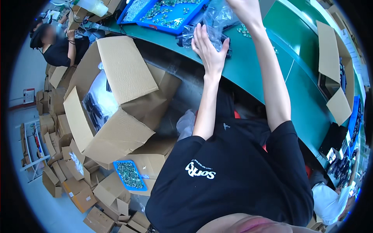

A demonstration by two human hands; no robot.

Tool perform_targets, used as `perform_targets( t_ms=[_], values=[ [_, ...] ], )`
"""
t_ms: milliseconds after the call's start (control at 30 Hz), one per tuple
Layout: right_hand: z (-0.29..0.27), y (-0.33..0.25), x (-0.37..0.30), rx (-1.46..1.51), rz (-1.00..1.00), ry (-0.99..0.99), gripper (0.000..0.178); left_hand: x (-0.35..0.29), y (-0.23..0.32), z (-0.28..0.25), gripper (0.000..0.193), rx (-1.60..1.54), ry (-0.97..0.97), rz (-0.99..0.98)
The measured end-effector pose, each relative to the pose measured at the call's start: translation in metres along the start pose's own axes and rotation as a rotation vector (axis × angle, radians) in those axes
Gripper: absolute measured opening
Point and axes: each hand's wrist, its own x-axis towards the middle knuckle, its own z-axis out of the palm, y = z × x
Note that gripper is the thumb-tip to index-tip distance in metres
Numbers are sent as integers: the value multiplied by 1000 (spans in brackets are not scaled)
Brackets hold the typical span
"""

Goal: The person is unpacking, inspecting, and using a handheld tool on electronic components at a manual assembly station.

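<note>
1. Two bare hands are at a crumpled sheet or bag of clear plastic film [219,15], which lies near the edge of the smooth green table [248,73], just right of a shallow blue plastic tray [167,30] of small green circuit boards
2. The left hand [210,52] has its fingers long and fairly wide, thumb well out, fingertips against the film; nothing shows clasped in it
3. The right hand [246,9] is cut off by the upper edge of the view, so I cannot tell whether its fingers grip the film
4. Small black pieces [229,53] show beside the left hand
5. The step in hand looks like spreading or gathering the film; the next move probably calls for a steady left hand
</note>
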Motion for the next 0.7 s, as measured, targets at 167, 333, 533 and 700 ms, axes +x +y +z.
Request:
perform_targets(
  t_ms=[167, 333, 533, 700],
  values=[
    [1, 1, 15, 74, 39, -121, 29, 8, -3, 1, 86, -20, 46, 9],
    [-17, -9, 2, 6, 146, -112, 26, 10, -7, -3, 88, -59, 95, 64],
    [-42, -1, -12, 44, 78, -5, 26, 20, -17, -18, 62, 7, 128, -4],
    [-43, 17, -54, -101, 217, -191, 37, 12, -35, -17, 31, 12, 105, -40]
  ],
)
